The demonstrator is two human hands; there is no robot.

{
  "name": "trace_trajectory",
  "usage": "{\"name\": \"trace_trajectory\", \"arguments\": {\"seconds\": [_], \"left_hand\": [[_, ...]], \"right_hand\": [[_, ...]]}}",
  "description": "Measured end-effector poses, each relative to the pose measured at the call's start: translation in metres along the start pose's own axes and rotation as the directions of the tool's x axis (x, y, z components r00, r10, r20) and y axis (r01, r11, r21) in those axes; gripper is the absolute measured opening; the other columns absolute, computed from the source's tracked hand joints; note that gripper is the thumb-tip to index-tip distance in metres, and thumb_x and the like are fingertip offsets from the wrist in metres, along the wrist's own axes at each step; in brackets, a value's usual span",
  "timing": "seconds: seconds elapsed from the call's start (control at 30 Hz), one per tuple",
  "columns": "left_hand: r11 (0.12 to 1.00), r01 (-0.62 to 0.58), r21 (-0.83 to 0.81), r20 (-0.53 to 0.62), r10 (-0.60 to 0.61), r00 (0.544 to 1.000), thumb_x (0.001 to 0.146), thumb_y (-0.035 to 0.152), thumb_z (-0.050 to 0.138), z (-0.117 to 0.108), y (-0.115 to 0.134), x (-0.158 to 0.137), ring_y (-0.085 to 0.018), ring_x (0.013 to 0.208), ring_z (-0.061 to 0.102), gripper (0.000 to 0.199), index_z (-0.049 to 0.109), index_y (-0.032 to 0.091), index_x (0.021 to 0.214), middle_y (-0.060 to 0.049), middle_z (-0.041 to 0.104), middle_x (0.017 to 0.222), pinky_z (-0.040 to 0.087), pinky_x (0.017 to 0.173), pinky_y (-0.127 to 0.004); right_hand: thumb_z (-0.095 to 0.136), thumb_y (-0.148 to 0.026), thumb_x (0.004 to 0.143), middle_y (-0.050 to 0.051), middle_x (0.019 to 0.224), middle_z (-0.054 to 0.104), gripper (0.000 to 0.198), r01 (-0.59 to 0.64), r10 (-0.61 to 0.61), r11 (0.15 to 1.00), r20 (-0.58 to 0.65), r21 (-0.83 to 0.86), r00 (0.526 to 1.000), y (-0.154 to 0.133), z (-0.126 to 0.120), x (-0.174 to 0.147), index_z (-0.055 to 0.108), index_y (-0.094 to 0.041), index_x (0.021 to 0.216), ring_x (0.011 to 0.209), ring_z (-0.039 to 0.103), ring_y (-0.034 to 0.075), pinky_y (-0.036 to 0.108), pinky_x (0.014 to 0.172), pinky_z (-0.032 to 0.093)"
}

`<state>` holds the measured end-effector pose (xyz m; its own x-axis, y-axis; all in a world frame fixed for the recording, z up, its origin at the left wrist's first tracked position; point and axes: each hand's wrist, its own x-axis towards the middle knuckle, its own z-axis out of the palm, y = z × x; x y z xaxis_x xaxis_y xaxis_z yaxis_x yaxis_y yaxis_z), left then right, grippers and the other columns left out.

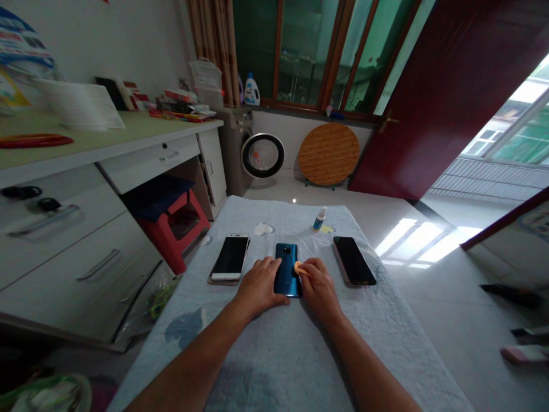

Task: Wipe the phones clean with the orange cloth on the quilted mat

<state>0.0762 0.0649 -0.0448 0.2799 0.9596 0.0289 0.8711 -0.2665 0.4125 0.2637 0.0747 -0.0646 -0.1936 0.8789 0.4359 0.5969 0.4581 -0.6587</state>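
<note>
a glossy blue phone (286,280) lay back up on a tabletop (274,357) covered with a pale blue-grey cloth, between the bare left hand (258,284) and right hand (318,284) of the person whose head camera i was watching from afar. its rounded camera patch was at the end farther from the person.

the left hand rested at the phone's left side. its thumb and forefinger were spread apart, the forefinger tip touching the left edge higher up and the thumb lying by the near left corner; i could not tell how firmly they pressed. the right hand's fingers were together, pinched on a small orange pad (302,269), which met the phone's right edge about midway along. so the phone sat in the gap between the two sets of fingers, near the middle of my view.

well to the left of the phone, a white phone (231,257) lay screen up on a flat pinkish thing (223,282) whose rim peeked out below it. off to the right, a dark-screened phone (354,261) lay at a slant, apart from the right hand. farther from the person stood a small spray bottle (318,221), upright. beyond the tabletop, i saw a washing machine (234,150) with its round door open and a round wooden board (329,153) leaning against the wall.
</note>
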Motion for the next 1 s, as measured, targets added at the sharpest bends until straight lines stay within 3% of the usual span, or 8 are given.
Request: {"name": "trace_trajectory", "arguments": {"seconds": [0.13, 0.5, 0.67, 0.83, 1.0], "left_hand": [[0.999, -0.048, -0.002, -0.007, 0.048, 0.999, 0.06, 0.053, 0.078, 0.007, -0.002, 0.002, -0.034, 0.126, 0.043, 0.09, 0.047, 0.014, 0.135, -0.015, 0.046, 0.141, 0.036, 0.106, -0.042], [0.998, -0.047, -0.045, -0.045, 0.045, 0.998, 0.061, 0.053, 0.078, 0.012, 0.016, 0.0, -0.033, 0.118, 0.049, 0.073, 0.056, 0.021, 0.122, -0.012, 0.052, 0.129, 0.04, 0.101, -0.043], [0.998, -0.035, -0.047, -0.045, 0.032, 0.998, 0.066, 0.052, 0.074, 0.013, 0.015, 0.0, -0.034, 0.121, 0.047, 0.07, 0.054, 0.02, 0.125, -0.013, 0.05, 0.133, 0.038, 0.103, -0.044], [0.999, -0.052, -0.015, -0.043, 0.051, 0.998, 0.073, 0.05, 0.067, 0.017, 0.011, 0.002, -0.034, 0.127, 0.043, 0.069, 0.052, 0.015, 0.13, -0.017, 0.041, 0.145, 0.036, 0.106, -0.043], [0.998, -0.064, -0.021, 0.001, 0.064, 0.998, 0.067, 0.057, 0.072, 0.016, 0.007, 0.003, -0.035, 0.131, 0.041, 0.082, 0.048, 0.016, 0.134, -0.016, 0.04, 0.148, 0.034, 0.107, -0.046]], "right_hand": [[0.047, -0.021, 0.09, 0.004, 0.087, 0.053, 0.022, -0.089, 0.087, 0.994, -0.039, -0.062, 0.995, 0.002, -0.004, 0.002, 0.069, -0.021, 0.095, 0.08, 0.055, 0.016, 0.028, 0.074, 0.044], [0.045, -0.019, 0.09, 0.004, 0.087, 0.054, 0.026, -0.058, 0.068, 0.99, 0.074, -0.128, 0.995, 0.01, 0.0, 0.001, 0.07, -0.021, 0.097, 0.081, 0.054, 0.017, 0.028, 0.075, 0.043], [0.048, -0.01, 0.081, 0.003, 0.08, 0.054, 0.022, 0.022, -0.005, 0.993, 0.148, -0.113, 0.989, 0.0, -0.005, -0.001, 0.068, -0.02, 0.081, 0.081, 0.052, 0.017, 0.028, 0.074, 0.04], [0.049, -0.005, 0.069, 0.002, 0.074, 0.053, 0.021, 0.154, -0.139, 0.988, 0.279, -0.033, 0.95, -0.013, -0.007, -0.004, 0.065, -0.018, 0.07, 0.079, 0.05, 0.017, 0.028, 0.072, 0.037], [0.049, -0.008, 0.079, 0.003, 0.081, 0.055, 0.024, 0.092, -0.067, 0.989, 0.199, -0.119, 0.978, 0.002, -0.005, 0.0, 0.069, -0.02, 0.084, 0.082, 0.049, 0.017, 0.029, 0.076, 0.039]]}}
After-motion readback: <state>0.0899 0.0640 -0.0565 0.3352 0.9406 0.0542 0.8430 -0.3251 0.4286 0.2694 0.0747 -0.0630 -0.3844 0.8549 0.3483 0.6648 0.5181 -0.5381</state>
